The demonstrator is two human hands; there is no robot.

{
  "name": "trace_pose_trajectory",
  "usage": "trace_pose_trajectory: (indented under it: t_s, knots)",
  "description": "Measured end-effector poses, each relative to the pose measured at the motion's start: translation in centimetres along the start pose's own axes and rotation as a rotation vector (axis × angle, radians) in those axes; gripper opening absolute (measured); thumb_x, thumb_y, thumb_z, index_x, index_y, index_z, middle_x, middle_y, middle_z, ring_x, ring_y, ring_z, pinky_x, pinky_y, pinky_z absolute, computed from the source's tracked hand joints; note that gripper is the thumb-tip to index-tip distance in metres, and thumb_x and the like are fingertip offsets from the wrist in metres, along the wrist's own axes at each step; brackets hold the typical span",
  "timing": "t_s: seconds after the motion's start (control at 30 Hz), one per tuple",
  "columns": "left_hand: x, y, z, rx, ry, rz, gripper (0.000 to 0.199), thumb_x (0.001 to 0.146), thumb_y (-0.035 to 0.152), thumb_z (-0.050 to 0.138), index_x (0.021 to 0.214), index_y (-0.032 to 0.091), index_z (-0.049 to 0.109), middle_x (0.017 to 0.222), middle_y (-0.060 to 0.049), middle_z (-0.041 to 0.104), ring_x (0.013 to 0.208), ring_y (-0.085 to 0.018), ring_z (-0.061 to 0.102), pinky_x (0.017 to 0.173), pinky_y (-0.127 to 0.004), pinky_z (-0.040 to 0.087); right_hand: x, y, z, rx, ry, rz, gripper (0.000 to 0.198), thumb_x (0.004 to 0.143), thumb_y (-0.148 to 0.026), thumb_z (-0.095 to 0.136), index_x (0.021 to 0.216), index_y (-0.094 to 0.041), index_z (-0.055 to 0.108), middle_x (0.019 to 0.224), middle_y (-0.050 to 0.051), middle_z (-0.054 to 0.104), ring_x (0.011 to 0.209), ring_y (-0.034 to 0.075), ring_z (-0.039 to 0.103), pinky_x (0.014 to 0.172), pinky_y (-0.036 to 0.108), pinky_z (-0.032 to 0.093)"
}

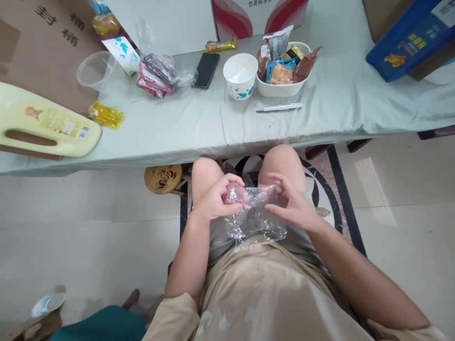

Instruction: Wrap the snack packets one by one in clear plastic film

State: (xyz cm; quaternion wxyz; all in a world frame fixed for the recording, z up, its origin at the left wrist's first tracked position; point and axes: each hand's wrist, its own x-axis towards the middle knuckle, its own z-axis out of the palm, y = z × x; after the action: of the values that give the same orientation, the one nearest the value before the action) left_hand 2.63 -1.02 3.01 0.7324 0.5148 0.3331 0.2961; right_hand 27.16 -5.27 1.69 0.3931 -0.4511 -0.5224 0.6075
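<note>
Over my lap, a clear, crinkled plastic bag (253, 215) is stretched between my two hands. My left hand (224, 196) grips its left side, the fingers curled and the thumb lying along the film. At the bag's upper right corner, my right hand (289, 203) holds the rim with its fingertips, the thumb lower down against the side. Nothing shows inside the bag, and its lower end rests near my shirt. Both hands are below the front edge of the table, apart from everything on it.
The cloth-covered table (199, 128) carries a paper cup (241, 78), a white tub (282, 90) of packaged snacks, a pen (280, 108), a phone (206, 71), bagged packets (156, 76) and a yellow jug (46, 121). A wooden stool (162, 179) stands beneath.
</note>
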Motion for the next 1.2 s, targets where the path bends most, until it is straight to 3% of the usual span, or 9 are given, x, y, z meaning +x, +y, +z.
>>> trace_pose_trajectory:
  t_s: [0.07, 0.2, 0.33, 0.43, 0.63, 0.77, 1.0, 1.1, 1.2]
  knots:
    - [0.4, 0.1, -0.3, -0.040, 0.117, -0.031, 0.058, 0.074, 0.029, 0.085, 0.120, 0.022, 0.051, 0.092, -0.003, 0.075, 0.075, -0.015, 0.073, 0.063, -0.021, 0.052, 0.2, -0.7, 0.3, -0.012, -0.017, 0.022, 0.023, 0.085, -0.038, 0.071, 0.100, -0.022, 0.063, 0.087, 0.002, 0.066, 0.079, 0.017, 0.062, 0.074, 0.031, 0.052]
    - [1.3, -0.9, -0.1, -0.310, 0.351, -0.099, 0.072, 0.069, 0.042, 0.088, 0.129, 0.023, 0.052, 0.117, -0.010, 0.075, 0.093, -0.019, 0.075, 0.077, -0.026, 0.057, 0.6, -1.0, 0.3, -0.055, 0.111, 0.032, 0.019, 0.085, -0.034, 0.068, 0.075, -0.021, 0.059, 0.070, -0.001, 0.058, 0.066, 0.014, 0.052, 0.062, 0.026, 0.044]
    - [1.5, -2.5, 1.5, -0.342, 0.167, -0.232, 0.060, 0.062, 0.043, 0.093, 0.107, 0.014, 0.064, 0.098, -0.013, 0.079, 0.089, -0.023, 0.076, 0.080, -0.033, 0.060, 0.8, -0.7, 0.2, 0.069, 0.200, 0.063, 0.019, 0.081, -0.036, 0.074, 0.087, -0.023, 0.061, 0.082, 0.000, 0.065, 0.074, 0.015, 0.059, 0.069, 0.028, 0.050]
    - [1.5, -2.9, 2.3, -0.315, 0.247, -0.183, 0.050, 0.066, 0.044, 0.090, 0.097, 0.016, 0.062, 0.087, -0.007, 0.078, 0.079, -0.021, 0.075, 0.068, -0.029, 0.059, 0.7, -0.2, 0.1, 0.157, 0.160, 0.130, 0.031, 0.076, -0.043, 0.079, 0.093, -0.023, 0.063, 0.099, 0.004, 0.071, 0.089, 0.019, 0.066, 0.080, 0.032, 0.054]
    - [1.1, -2.0, 1.7, -0.095, 0.250, -0.158, 0.041, 0.080, 0.048, 0.078, 0.100, 0.019, 0.058, 0.067, -0.001, 0.074, 0.057, -0.016, 0.069, 0.053, -0.022, 0.051, 0.0, 0.0, -0.3, 0.182, 0.126, 0.222, 0.043, 0.080, -0.058, 0.076, 0.078, -0.023, 0.052, 0.070, 0.001, 0.068, 0.060, 0.015, 0.061, 0.056, 0.027, 0.049]
    - [0.5, -1.9, 1.2, -0.230, 0.224, -0.186, 0.048, 0.076, 0.048, 0.080, 0.109, 0.021, 0.059, 0.066, 0.000, 0.074, 0.049, -0.015, 0.065, 0.047, -0.022, 0.048, -0.2, -0.1, -0.5, 0.152, 0.086, 0.181, 0.041, 0.082, -0.058, 0.075, 0.082, -0.024, 0.053, 0.058, -0.003, 0.060, 0.048, 0.012, 0.051, 0.045, 0.023, 0.038]
    - [0.3, -2.5, 0.4, -0.251, 0.192, -0.126, 0.044, 0.072, 0.056, 0.074, 0.063, 0.014, 0.064, 0.069, -0.008, 0.069, 0.060, -0.016, 0.062, 0.053, -0.026, 0.047, -0.4, 0.0, -1.2, 0.233, 0.075, 0.076, 0.048, 0.082, -0.068, 0.063, 0.075, -0.021, 0.068, 0.075, 0.005, 0.067, 0.065, 0.018, 0.059, 0.059, 0.032, 0.047]
    - [0.4, -2.3, 0.3, -0.006, 0.209, -0.135, 0.036, 0.070, 0.048, 0.079, 0.068, 0.015, 0.063, 0.069, -0.002, 0.063, 0.063, -0.012, 0.057, 0.056, -0.023, 0.043, -0.1, 0.1, -1.3, 0.093, 0.088, 0.104, 0.047, 0.086, -0.065, 0.059, 0.073, -0.021, 0.062, 0.070, 0.003, 0.061, 0.066, 0.017, 0.056, 0.061, 0.031, 0.047]
    - [0.7, -2.2, 0.5, 0.110, 0.262, -0.142, 0.033, 0.071, 0.032, 0.081, 0.094, 0.019, 0.062, 0.077, 0.003, 0.061, 0.063, -0.008, 0.054, 0.059, -0.020, 0.042, 0.4, 0.4, -0.9, 0.080, 0.206, 0.200, 0.046, 0.073, -0.043, 0.081, 0.105, -0.026, 0.053, 0.076, -0.005, 0.059, 0.061, 0.012, 0.052, 0.056, 0.025, 0.045]
